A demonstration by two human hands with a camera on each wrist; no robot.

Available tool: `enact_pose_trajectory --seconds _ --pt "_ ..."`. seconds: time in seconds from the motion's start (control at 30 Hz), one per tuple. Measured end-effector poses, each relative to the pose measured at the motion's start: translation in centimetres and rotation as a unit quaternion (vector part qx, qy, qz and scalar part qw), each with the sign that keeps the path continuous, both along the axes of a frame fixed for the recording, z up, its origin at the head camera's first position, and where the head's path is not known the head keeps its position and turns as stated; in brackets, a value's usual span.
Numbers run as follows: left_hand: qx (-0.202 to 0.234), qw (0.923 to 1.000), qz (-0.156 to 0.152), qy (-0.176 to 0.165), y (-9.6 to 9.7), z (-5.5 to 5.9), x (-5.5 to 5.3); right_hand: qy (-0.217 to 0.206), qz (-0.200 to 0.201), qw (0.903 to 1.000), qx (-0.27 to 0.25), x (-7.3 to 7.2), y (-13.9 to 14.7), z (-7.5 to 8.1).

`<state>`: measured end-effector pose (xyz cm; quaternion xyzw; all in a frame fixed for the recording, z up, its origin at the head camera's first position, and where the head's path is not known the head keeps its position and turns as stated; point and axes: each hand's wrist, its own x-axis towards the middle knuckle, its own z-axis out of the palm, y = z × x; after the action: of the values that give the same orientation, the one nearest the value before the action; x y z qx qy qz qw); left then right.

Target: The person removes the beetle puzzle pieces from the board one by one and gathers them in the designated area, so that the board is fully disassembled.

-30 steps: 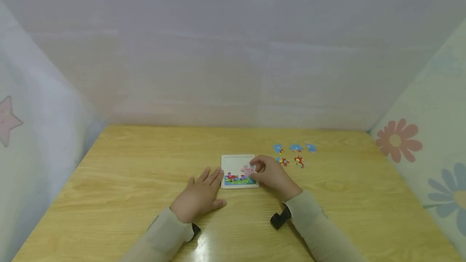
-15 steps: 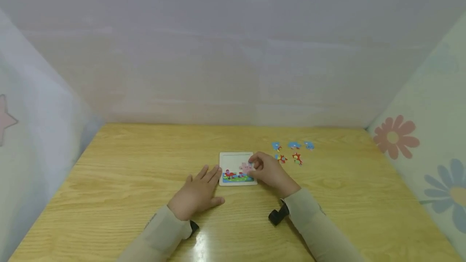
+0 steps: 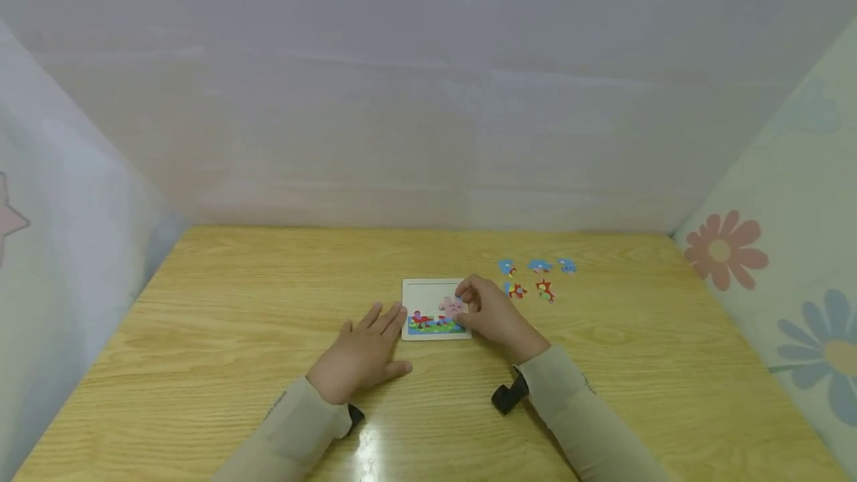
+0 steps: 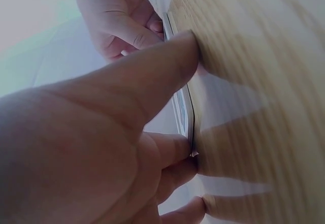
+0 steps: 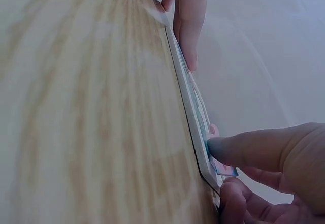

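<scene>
A white-framed puzzle board [image 3: 422, 290] lies on the wooden table, its bottom strip filled with joined pieces [image 3: 428, 326] showing red figures on green and blue. My right hand [image 3: 498, 316] pinches a pink puzzle piece [image 3: 451, 306] between thumb and fingers, over the board's right side just above that strip. In the right wrist view the pink piece [image 5: 227, 169] is slightly tilted at the board's surface. My left hand [image 3: 361, 354] rests flat on the table with fingers spread, fingertips touching the board's left edge. The left wrist view shows those fingertips against the frame [image 4: 187, 117].
Several loose puzzle pieces lie right of the board: blue ones [image 3: 539, 265] in the back row, red ones [image 3: 545, 290] nearer. Pale cloth walls surround the table [image 3: 234, 303] at the back and sides.
The whole head view has shifted slightly. My right hand keeps the pink piece at nearly the same spot on the board, and my left hand stays at the edge.
</scene>
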<state>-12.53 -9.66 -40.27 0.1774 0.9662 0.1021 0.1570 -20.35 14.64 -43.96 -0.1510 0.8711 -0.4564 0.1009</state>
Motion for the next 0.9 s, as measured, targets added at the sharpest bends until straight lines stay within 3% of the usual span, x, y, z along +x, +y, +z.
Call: enact_pose_trajectory --seconds 0.4,0.9 --pt "0.0 1.0 0.003 -0.001 -0.34 0.04 -0.07 -0.024 -0.012 0.9993 -0.025 0.31 -0.3 0.28" --pt "0.011 0.9999 0.0 -0.008 -0.16 -0.43 -0.21 0.001 -0.027 0.9996 0.006 0.33 -0.22 -0.24"
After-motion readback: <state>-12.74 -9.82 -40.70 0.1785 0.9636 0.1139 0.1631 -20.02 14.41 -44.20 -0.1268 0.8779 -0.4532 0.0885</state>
